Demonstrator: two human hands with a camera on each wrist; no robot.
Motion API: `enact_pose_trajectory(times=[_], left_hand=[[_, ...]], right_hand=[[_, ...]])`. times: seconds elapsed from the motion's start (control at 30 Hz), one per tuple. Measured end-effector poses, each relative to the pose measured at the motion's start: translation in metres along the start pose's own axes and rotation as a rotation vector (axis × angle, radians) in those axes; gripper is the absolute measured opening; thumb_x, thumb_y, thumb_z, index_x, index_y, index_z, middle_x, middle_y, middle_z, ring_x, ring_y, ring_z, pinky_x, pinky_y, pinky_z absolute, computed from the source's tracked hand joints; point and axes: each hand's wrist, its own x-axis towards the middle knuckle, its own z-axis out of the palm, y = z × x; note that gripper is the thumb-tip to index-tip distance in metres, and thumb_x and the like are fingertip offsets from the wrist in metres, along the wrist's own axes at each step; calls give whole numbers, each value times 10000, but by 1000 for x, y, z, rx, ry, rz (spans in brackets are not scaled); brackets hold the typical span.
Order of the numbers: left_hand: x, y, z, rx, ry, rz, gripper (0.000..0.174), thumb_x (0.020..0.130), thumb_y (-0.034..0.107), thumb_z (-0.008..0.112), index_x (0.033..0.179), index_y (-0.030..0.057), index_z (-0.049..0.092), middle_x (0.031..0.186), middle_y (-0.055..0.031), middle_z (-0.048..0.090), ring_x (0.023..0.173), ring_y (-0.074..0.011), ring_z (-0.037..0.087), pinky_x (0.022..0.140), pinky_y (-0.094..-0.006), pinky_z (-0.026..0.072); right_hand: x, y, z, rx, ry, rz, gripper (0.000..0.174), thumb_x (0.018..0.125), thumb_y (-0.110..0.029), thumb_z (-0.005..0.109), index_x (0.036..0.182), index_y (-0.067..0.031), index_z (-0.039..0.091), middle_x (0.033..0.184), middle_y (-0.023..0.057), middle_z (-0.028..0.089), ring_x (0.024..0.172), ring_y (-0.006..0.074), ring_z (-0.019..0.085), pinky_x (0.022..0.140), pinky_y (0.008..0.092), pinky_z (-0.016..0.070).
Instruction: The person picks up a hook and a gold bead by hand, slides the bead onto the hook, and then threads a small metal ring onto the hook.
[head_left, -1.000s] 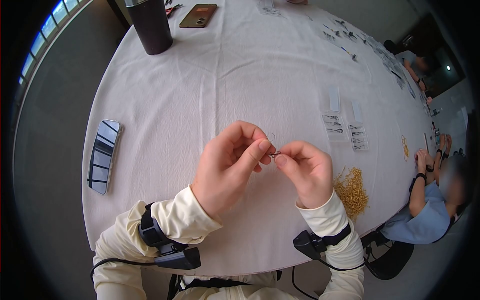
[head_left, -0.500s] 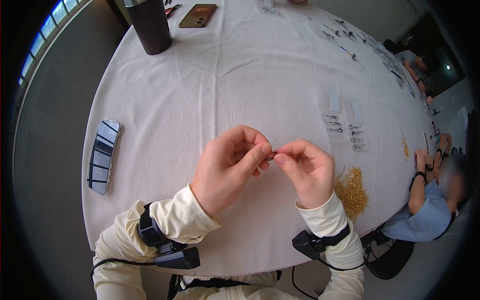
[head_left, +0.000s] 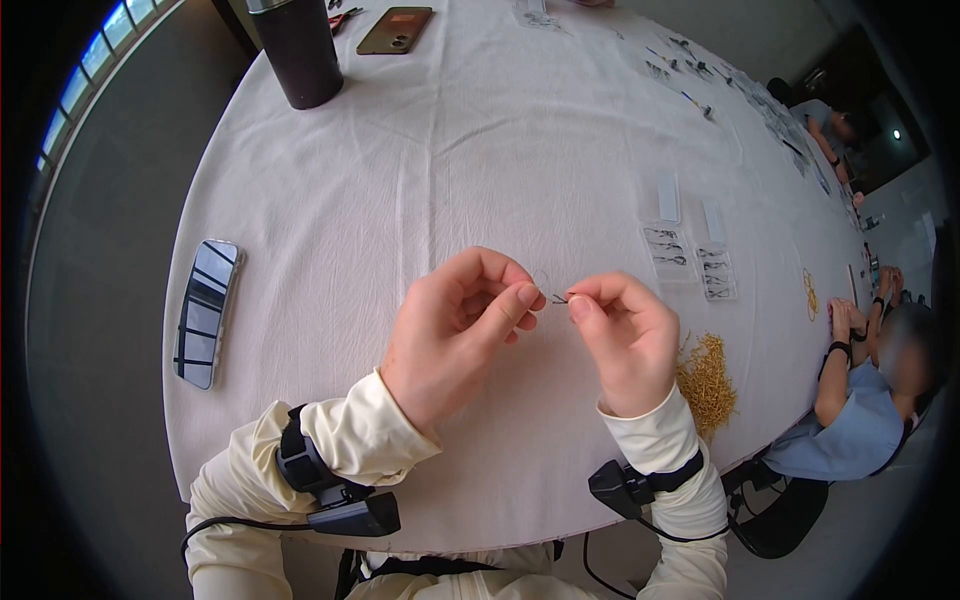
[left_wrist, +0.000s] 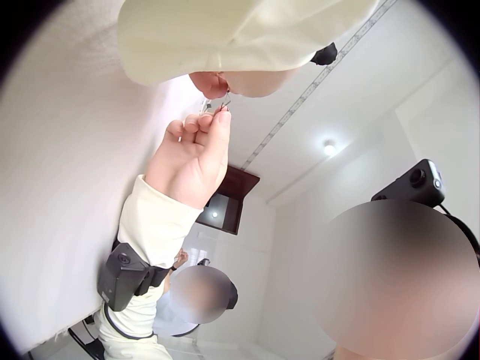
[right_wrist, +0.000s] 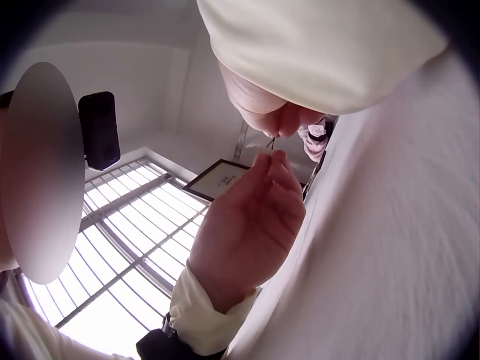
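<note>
Over the white-covered table, the left hand (head_left: 455, 335) pinches a thin wire loop (head_left: 541, 276) between thumb and index finger. Just to its right, the right hand (head_left: 630, 335) pinches a small dark forked piece (head_left: 560, 299), whose thin ends point towards the left fingertips. A narrow gap lies between the two hands. In the left wrist view, the right hand (left_wrist: 187, 161) shows its palm side, with fine metal at the fingertips. The right wrist view shows the left hand (right_wrist: 247, 217) below a small forked tip (right_wrist: 271, 142). How wire and piece connect is too small to tell.
Clear cases (head_left: 672, 262) of small metal parts lie right of centre, above a golden pile (head_left: 706, 385). One phone (head_left: 209, 312) lies at left; another (head_left: 395, 31) is near a dark bottle (head_left: 299, 55). People sit along the right edge.
The right hand has moved slightly right, away from the left fingertips, and its dark piece now shows between the hands. The left hand has barely moved.
</note>
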Motion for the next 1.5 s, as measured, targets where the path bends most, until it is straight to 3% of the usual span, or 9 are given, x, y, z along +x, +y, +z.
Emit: enact_pose_trajectory(times=[0.13, 0.5, 1.0, 1.07, 1.23, 1.3, 1.5], left_hand=[[-1, -1, 1, 12, 3, -10, 153, 1011, 173, 619, 1032, 22, 606, 967, -50, 702, 846, -83, 640, 737, -232, 512], [-4, -1, 5, 5, 16, 7, 149, 992, 160, 640, 1028, 21, 602, 960, -45, 697, 818, -79, 632, 717, -225, 508], [-2, 0, 2, -3, 3, 21, 114, 976, 117, 645, 994, 21, 586, 919, -38, 676, 786, -64, 612, 702, -213, 508], [-2, 3, 3, -12, 0, -10, 106, 960, 79, 645, 979, -5, 583, 907, -37, 670, 842, -76, 640, 766, -228, 525], [1, -1, 1, -21, 7, 47, 109, 979, 130, 642, 985, 29, 600, 933, -11, 661, 842, -65, 595, 758, -229, 488], [2, -1, -1, 18, 7, 89, 112, 994, 158, 636, 990, 50, 606, 950, -2, 660, 829, -60, 566, 757, -227, 468], [0, 2, -1, 9, -11, 58, 104, 988, 140, 645, 979, 46, 602, 896, 29, 596, 837, -54, 529, 759, -228, 439]], right_hand=[[1, 2, 1, 6, 37, -9, 69, 906, -67, 694, 947, -11, 696, 895, 9, 690, 784, 80, 531, 734, 246, 426], [4, 0, 2, -247, -11, -268, 48, 875, -18, 705, 918, -26, 686, 835, 44, 669, 725, 132, 582, 673, 275, 473], [5, -3, -1, -280, -79, -337, 85, 836, 1, 743, 882, -12, 673, 815, 44, 656, 713, 142, 580, 663, 275, 486], [5, -2, -2, -263, -72, -318, 81, 839, -2, 738, 885, -17, 673, 816, 41, 656, 714, 137, 575, 667, 274, 477], [3, 0, -5, -172, -39, -203, 58, 866, -30, 716, 896, -24, 666, 820, 19, 650, 744, 108, 547, 703, 263, 439], [2, -5, -5, -60, -19, -18, 56, 893, -56, 696, 899, -18, 656, 827, 0, 636, 775, 91, 519, 731, 254, 414], [2, -5, -6, 81, -71, 7, 77, 939, -75, 663, 950, -8, 627, 900, 8, 623, 820, 84, 506, 761, 248, 423]])
